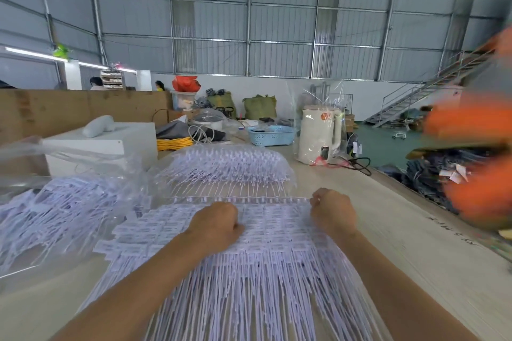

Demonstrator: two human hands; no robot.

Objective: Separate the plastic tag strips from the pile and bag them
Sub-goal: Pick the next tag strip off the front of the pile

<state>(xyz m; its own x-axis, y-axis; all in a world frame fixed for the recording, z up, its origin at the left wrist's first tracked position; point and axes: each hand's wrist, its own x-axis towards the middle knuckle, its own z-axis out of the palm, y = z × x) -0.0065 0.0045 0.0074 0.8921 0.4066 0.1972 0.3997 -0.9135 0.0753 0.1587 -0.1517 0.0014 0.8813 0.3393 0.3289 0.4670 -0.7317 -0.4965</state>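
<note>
Lay flat on the table [388,202], directly under and just beyond both hands: the pile of plastic tag strips [257,243], thin tails running toward the near edge, connecting rail [235,199] stretched left to right at the far end. Sat curled in a fist on the labels, left hand [214,223], grip hidden. Pinched the rail's right end, right hand [333,212], nearer that rail. Waited at left, near: clear bag [69,202], already holding strips. Probably called for lifting the top strip away.
</note>
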